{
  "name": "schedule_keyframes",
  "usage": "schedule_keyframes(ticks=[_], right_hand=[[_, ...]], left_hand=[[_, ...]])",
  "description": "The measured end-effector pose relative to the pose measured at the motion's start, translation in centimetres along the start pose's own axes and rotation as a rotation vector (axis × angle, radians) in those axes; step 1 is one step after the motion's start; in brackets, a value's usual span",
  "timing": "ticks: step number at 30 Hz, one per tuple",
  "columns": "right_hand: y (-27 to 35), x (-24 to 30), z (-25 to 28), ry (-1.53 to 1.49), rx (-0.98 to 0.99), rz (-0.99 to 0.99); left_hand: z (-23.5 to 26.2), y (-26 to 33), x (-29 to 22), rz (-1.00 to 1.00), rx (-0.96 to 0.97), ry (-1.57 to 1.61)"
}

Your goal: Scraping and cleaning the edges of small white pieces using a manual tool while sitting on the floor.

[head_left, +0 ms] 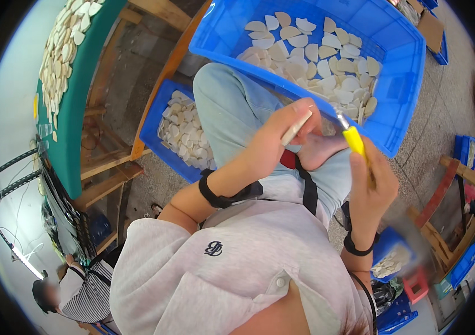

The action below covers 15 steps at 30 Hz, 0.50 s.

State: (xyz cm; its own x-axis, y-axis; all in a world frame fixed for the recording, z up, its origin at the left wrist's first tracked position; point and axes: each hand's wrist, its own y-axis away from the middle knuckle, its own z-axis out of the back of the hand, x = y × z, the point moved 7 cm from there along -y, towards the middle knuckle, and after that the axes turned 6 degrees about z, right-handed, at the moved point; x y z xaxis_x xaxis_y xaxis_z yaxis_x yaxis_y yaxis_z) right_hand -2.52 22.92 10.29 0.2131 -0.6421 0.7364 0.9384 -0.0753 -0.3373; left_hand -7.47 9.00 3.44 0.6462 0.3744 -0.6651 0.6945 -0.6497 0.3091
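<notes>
Held edge-on between the thumb and fingers of my left hand [275, 135] is a flat off-white piece [295, 128], seemingly a half-disc like the others around. My right hand [373, 177] is closed round the yellow handle of a trimming tool [354, 140]. The tool's metal end points up and away from me, a short gap to the right of the held piece; its exact tip shape is too small to tell. Both hands are above my lap, at the near side of a large blue crate [402, 95] holding many pale half-round pieces [327, 61].
A smaller blue bin [151, 131] of similar pieces stands left of my knee. Farther left, more pieces [61, 53] lie on a green-topped table [70, 151] with a wooden frame. A person [81, 293] sits at lower left. A red stool [416, 285] and another piece-filled bin [380, 245] are at right.
</notes>
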Motion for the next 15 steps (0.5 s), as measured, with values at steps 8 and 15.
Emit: schedule_keyframes(ticks=[8,15], right_hand=[[0.4,1.5,-1.1,0.099,0.144,0.092],[0.7,1.6,-1.1,0.097,0.105,0.120]], left_hand=[[-0.9,1.5,-2.5,-0.401,-0.263,-0.712],[-1.2,2.0,-3.1,-0.602,-0.279,-0.980]])
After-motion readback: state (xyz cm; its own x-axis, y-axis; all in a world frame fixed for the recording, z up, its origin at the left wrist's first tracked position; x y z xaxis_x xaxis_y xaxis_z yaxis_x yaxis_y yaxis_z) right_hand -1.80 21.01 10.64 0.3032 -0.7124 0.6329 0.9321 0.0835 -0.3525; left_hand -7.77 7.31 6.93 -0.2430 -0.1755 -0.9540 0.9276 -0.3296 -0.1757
